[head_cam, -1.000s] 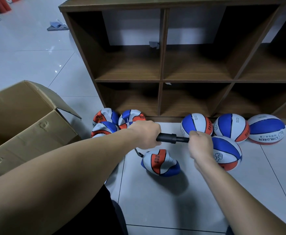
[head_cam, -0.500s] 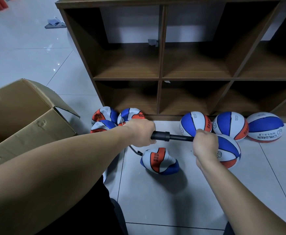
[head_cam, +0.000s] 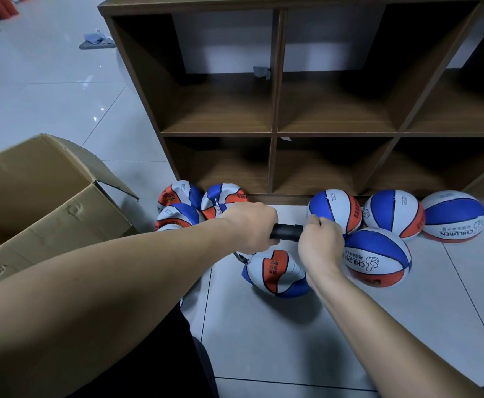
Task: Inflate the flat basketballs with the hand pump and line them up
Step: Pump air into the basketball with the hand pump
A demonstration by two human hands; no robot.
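Note:
My left hand [head_cam: 251,226] grips the barrel of the black hand pump [head_cam: 286,232], held level above the floor. My right hand [head_cam: 320,242] grips the pump's handle, close up against the barrel end. Below them a half-flat red, white and blue basketball [head_cam: 275,272] lies on the tiles, with a short black hose [head_cam: 239,257] running down to it. Several round inflated balls sit to the right: one [head_cam: 335,211] against the shelf base, another [head_cam: 393,214] beside it, a third [head_cam: 453,216] at far right, and one [head_cam: 377,258] nearer me. Flat balls [head_cam: 182,209] are heaped at the left.
A dark wooden cubby shelf [head_cam: 275,133] stands on the floor behind the balls. An open cardboard box [head_cam: 42,202] sits at my left. Grey floor tiles [head_cam: 263,340] stretch in front of me. A cloth [head_cam: 97,41] lies far back left.
My right hand has pushed the handle in toward the barrel, so the rod no longer shows. My left hand kept its grip on the barrel.

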